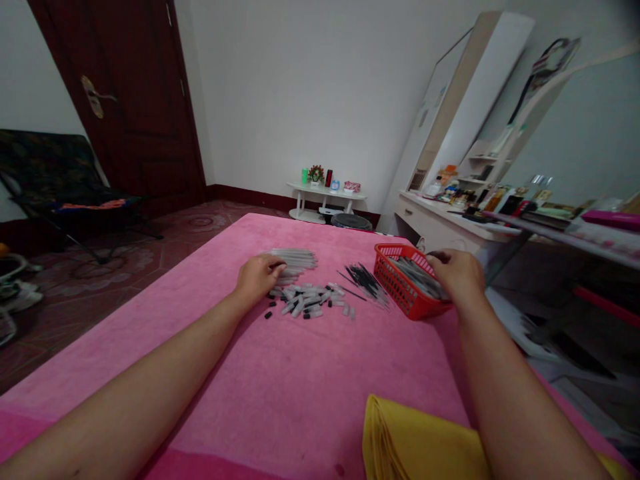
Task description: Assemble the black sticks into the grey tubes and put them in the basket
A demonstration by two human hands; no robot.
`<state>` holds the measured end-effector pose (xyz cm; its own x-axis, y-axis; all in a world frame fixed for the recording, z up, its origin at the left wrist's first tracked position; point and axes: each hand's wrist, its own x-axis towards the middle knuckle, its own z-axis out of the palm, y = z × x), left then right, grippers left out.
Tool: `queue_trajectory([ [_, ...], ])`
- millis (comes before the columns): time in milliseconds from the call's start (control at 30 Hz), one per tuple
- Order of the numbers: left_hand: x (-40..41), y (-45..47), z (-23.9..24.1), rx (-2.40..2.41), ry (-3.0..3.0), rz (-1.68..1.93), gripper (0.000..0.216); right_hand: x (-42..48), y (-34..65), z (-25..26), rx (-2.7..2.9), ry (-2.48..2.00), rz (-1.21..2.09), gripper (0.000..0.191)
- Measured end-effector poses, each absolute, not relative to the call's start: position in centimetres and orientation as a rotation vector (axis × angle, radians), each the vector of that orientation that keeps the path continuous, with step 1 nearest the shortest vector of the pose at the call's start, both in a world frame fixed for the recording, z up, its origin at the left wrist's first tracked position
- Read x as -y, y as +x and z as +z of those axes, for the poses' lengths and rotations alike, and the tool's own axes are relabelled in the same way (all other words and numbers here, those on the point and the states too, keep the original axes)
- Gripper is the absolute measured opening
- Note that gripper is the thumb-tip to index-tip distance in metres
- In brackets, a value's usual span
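My left hand (256, 279) rests at the near left end of a pile of clear pen barrels (300, 259). Its fingers are curled together, and what they hold, if anything, is hidden. In front of the barrels lies a loose heap of pen caps (310, 299), clear and black. Dark pen refills (367, 283) lie fanned out between the caps and a red plastic basket (413, 303). Finished-looking pens (415, 273) fill that basket. My right hand (459, 272) is closed at the basket's right rim, with a dark bit showing by its fingertips; I cannot tell what it grips.
A pink cloth (300, 373) covers the table. Folded yellow fabric (420, 440) lies at the near right edge. A cluttered white dressing table (450, 217) stands to the right, a folding chair (60, 180) to the left, and a low white stand (325, 192) by the far wall.
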<state>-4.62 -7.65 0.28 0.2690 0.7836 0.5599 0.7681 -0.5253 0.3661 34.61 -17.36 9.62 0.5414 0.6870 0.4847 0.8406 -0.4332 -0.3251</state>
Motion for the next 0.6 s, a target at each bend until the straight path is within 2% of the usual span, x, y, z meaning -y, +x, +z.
queue_trajectory([
  [267, 7.7, -4.5, 0.1, -1.552, 2.525, 0.756, 0.026, 16.5, 27.6, 9.0, 1.781, -1.864, -0.1, 0.024],
  [400, 7.4, -4.5, -0.3, -1.494, 2.447, 0.772, 0.019, 16.5, 24.4, 6.7, 2.036, -1.966, -0.015, 0.021],
  [600, 6.8, -4.3, -0.4, -1.467, 2.408, 0.714, 0.021, 16.5, 23.1, 3.8, 2.03, -2.297, -0.144, 0.025],
])
